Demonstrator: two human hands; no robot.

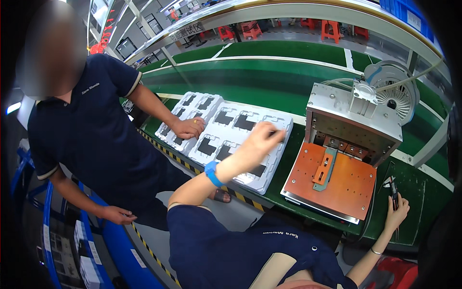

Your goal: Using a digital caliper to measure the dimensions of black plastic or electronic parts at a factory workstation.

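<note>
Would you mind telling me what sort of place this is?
Probably a factory assembly line: a long green workbench, white moulded plastic trays of black parts, and a metal press fixture with an orange plate.

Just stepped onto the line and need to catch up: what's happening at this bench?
The person wearing the camera reaches their left hand over a white moulded tray of dark parts on the green bench, fingers closing at one pocket. Their right hand rests at the bench edge holding small cutters. Between the hands sits a metal press fixture with an orange plate. A co-worker's hand rests on a neighbouring tray.
</note>
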